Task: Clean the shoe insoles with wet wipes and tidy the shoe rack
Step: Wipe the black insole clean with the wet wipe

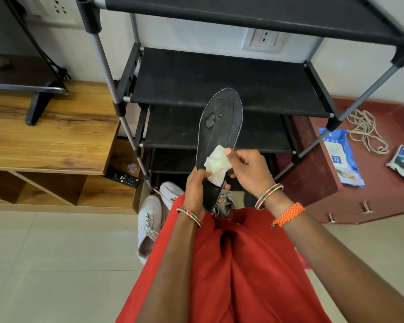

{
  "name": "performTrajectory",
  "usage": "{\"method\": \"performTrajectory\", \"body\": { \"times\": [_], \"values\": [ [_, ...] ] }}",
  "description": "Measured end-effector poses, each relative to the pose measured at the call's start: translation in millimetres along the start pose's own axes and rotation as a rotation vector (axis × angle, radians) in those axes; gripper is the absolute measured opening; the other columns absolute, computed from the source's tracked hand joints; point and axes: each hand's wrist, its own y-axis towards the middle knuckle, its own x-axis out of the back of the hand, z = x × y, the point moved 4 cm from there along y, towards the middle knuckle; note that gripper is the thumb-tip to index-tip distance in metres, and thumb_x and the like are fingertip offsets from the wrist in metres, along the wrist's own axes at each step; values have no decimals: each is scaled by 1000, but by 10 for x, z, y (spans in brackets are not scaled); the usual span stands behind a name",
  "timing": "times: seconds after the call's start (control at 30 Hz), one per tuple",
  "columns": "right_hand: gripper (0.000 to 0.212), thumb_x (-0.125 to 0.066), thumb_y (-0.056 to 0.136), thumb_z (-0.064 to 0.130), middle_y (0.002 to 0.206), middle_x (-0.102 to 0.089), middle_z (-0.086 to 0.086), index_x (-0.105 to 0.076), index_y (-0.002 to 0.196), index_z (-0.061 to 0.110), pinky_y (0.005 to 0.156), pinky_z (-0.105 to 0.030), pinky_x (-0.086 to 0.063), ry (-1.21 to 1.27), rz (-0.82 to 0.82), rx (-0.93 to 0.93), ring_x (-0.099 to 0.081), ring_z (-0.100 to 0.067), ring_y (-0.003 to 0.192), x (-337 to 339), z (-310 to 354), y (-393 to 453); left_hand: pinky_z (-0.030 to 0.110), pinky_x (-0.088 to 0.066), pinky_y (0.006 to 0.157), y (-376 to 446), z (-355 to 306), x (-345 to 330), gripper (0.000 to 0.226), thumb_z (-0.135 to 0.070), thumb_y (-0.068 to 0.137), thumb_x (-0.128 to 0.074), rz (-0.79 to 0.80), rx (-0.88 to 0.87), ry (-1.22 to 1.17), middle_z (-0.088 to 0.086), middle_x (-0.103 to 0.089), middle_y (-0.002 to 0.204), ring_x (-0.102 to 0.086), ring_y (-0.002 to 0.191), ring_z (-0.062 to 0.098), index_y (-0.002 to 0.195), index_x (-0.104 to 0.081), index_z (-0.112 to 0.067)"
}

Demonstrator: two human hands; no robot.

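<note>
A: Insole?
B: Flat black insole, long oval w/ worn edge, held up in front of fabric-shelf shoe rack. Left hand grips heel end.
A: Right?
B: Right hand pinches crumpled white wet wipe onto it.

— What does the person wear on the arms?
— Both forearms are bare, no sleeves. The left wrist carries one beaded bangle in red, green and white. The right wrist carries a matching bangle and, just behind it, a braided orange thread band with a loose tail.
— And the clothing?
— A plain red garment, falling in folds.
</note>
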Motion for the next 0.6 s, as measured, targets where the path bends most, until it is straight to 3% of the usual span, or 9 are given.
{"method": "performTrajectory", "body": {
  "times": [0.03, 0.1, 0.2, 0.3, 0.4, 0.5, 0.6],
  "values": [
    [55, -46, 97, 33, 65, -63, -26, -54, 66, -11, 55, -38, -49, 44, 1, -43, -64, -30, 58, -7, -36, 21, 21, -40, 36, 8, -5, 17, 44, -14, 80, -39, -17, -5, 1, 17, -62, 72, -63, 50, 25, 120, -46, 5],
    [55, -42, 98, 37, 67, -67, -17, -62, 70, -6, 59, -37, -52, 162, 39, -144, -65, -20, 58, -26, -66, 41, 21, -40, 36, -1, -47, 14, 33, -3, 83, -32, -43, -28, 6, 19, -60, 73, -61, 50, 28, 112, -48, 1],
    [46, -51, 91, 45, 74, -70, -10, -69, 79, 6, 60, -29, -53, 167, 140, -188, -64, -13, 65, -42, -34, 37, 21, -41, 36, -24, -54, -26, 29, -6, 76, -37, -38, -41, -8, 22, -57, 76, -60, 53, 30, 101, -51, 0],
    [28, -70, 79, 27, 84, -67, -6, -63, 98, 9, 56, -24, -53, 135, 234, -211, -61, -11, 70, -78, -20, -2, 22, -41, 38, -19, -29, -19, 53, -20, 63, -43, -31, -17, 25, 28, -58, 78, -62, 53, 28, 109, -51, 5],
    [42, -72, 73, 14, 90, -62, -6, -54, 111, 12, 63, -35, -54, 206, 327, -236, -59, -14, 74, -125, -17, -42, 24, -43, 39, 10, -48, 14, 36, -17, 77, -43, -70, -92, 106, 22, -57, 80, -59, 60, 27, 106, -54, 0],
    [48, -72, 72, 10, 92, -60, -1, -50, 114, 15, 69, -38, -54, 184, 367, -215, -58, -13, 74, -142, -30, -52, 29, -43, 49, -4, -85, 7, 21, -5, 90, -38, -107, -147, 138, 10, -57, 76, -55, 64, 21, 95, -57, -12],
    [32, -72, 74, 21, 86, -63, 1, -57, 102, 18, 62, -32, -55, 82, 241, -115, -57, -8, 65, -157, -32, -35, 31, -44, 55, -11, -84, -14, 23, -5, 91, -39, -92, -163, 160, 7, -58, 77, -55, 66, 18, 96, -59, -16]
  ]
}}
